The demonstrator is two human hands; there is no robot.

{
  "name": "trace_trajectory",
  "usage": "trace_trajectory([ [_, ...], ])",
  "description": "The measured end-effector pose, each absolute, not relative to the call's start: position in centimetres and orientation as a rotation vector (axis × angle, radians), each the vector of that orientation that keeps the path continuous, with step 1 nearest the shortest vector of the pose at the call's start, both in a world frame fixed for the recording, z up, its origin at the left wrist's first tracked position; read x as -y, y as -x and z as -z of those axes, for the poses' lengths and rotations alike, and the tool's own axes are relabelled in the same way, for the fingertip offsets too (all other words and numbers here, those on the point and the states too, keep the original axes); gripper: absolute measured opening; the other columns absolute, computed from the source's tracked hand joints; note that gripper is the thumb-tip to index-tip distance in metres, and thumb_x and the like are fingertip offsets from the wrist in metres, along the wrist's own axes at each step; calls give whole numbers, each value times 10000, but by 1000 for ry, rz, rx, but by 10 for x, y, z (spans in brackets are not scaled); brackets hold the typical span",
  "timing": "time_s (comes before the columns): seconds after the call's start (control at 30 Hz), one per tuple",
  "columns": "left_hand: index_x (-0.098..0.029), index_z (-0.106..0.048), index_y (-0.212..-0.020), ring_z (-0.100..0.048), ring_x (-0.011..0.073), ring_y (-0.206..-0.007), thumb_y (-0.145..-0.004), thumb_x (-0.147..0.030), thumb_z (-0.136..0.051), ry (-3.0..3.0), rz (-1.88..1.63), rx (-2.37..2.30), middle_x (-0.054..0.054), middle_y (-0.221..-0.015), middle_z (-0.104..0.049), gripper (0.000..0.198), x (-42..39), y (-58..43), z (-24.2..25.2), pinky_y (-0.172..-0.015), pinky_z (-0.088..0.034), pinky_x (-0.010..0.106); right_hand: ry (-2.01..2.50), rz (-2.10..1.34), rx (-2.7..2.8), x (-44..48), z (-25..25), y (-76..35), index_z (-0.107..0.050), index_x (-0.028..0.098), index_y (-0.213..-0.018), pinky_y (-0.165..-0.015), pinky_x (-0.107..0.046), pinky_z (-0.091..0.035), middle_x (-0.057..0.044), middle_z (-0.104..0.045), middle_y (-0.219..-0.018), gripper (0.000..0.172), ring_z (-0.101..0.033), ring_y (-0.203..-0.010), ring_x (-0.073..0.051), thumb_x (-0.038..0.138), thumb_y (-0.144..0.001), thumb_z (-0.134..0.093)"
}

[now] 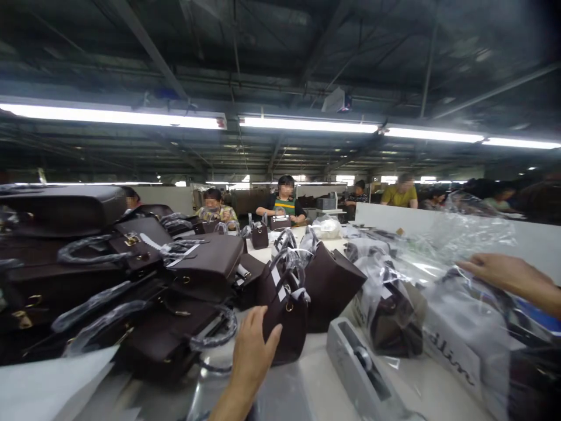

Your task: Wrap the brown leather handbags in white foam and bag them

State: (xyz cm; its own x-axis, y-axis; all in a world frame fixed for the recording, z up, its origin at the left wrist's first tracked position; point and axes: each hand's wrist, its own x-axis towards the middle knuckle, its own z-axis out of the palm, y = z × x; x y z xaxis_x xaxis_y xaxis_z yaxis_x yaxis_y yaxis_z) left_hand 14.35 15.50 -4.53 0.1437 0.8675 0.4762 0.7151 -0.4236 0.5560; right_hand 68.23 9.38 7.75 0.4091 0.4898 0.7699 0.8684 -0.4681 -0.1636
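My left hand (252, 351) reaches up from the bottom, thumb and fingers apart, at the left side of a dark brown handbag (287, 327); whether it touches the bag I cannot tell. That handbag stands upright, its handles wrapped in clear film, with a white tag hanging from it. On the right, my right hand (511, 278) has its fingers bent together at the edge of a clear plastic bag (456, 321) with dark lettering. Crumpled clear film rises behind this hand. Another brown handbag (397, 321) sits inside clear plastic between my hands.
A grey tape dispenser (362, 368) stands on the white table (322, 356) in front. Many brown handbags (205, 257) are piled at left. White sheets (52, 383) lie at lower left. Several co-workers sit beyond, one handling a bag (280, 223). A white partition (394, 219) runs along the right.
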Motion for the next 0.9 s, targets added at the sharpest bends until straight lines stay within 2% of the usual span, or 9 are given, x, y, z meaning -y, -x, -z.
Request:
trace_trajectory([
  [0.07, -95, -448, -1229, -382, 286, -1230, -812, -388, -464, -2182, -1228, -1616, 176, -1294, -452, 510, -180, -167, 30, -1011, -314, 443, 2250, 828, 1143, -94, -88, -680, -712, 133, -647, -457, -304, -287, -179, -655, -615, 416, -489, -383, -164, 539, -559, -721],
  [0.13, -104, -424, -1253, -312, 307, -1278, -811, -382, -488, -2139, -1279, -1653, 187, -1358, -385, 527, -203, -193, 14, -1023, -272, 483, 2289, 922, 1181, -93, -94, -663, -683, 124, -966, -532, -350, -345, -225, -658, -930, 501, -597, -630, -250, 542, -701, -610],
  [0.23, -133, -508, -1161, -334, 334, -1262, -798, -375, -544, -2087, -1267, -1642, 183, -1297, -463, 437, -229, -224, -4, -1020, -178, 592, 2106, 1227, 1410, -93, -90, -614, -552, 145, -1185, -739, -408, -406, -164, -535, -1226, 454, -532, -1027, -299, 442, -874, -407],
  [0.3, -145, -585, -1007, -479, 296, -1133, -812, -371, -547, -2039, -1231, -1616, 128, -1093, -602, 301, -242, -235, -9, -998, -212, 602, 1910, 1240, 1607, -96, -79, -578, -568, 145, -1148, -825, -403, -420, -143, -533, -1222, 398, -519, -1059, -276, 397, -883, -409],
  [0.37, -143, -602, -889, -574, 219, -952, -839, -376, -523, -1979, -1230, -1571, 59, -901, -635, 250, -251, -235, -11, -949, -337, 520, 1725, 1160, 1781, -98, -64, -548, -597, 160, -1090, -882, -407, -420, -127, -543, -1203, 349, -523, -1062, -259, 384, -876, -437],
  [0.47, -138, -576, -816, -580, 154, -776, -872, -388, -467, -1896, -1326, -1441, 16, -782, -604, 278, -252, -215, -17, -811, -439, 385, 1528, 997, 1927, -96, -46, -514, -628, 199, -1013, -938, -438, -396, -92, -558, -1187, 271, -518, -1085, -251, 356, -872, -458],
  [0.63, -181, -481, -699, -561, 126, -782, -874, -431, -405, -1826, -1461, -1064, -20, -730, -562, 315, -211, -154, -59, -786, -406, 256, 1435, 501, 1902, -82, -44, -471, -620, 204, -1038, -936, -404, -434, -84, -561, -1191, 272, -540, -1080, -229, 328, -871, -446],
  [0.8, -176, -480, -710, -490, 84, -614, -827, -467, -492, -1731, -1328, -808, -22, -721, -560, 313, -124, -95, -112, -612, -408, 199, 1353, -197, 1803, -70, -57, -425, -522, 212, -1200, -829, -404, -501, -106, -534, -1215, 441, -552, -1057, -254, 409, -806, -530],
  [0.9, -175, -473, -699, -479, 87, -564, -799, -486, -528, -1649, -1245, -750, -32, -630, -506, 331, -71, -69, -121, -570, -420, 210, 1211, -586, 1779, -57, -62, -393, -370, 215, -1342, -936, -473, -419, -136, -388, -1366, 716, -403, -1233, -295, 458, -721, -631],
])
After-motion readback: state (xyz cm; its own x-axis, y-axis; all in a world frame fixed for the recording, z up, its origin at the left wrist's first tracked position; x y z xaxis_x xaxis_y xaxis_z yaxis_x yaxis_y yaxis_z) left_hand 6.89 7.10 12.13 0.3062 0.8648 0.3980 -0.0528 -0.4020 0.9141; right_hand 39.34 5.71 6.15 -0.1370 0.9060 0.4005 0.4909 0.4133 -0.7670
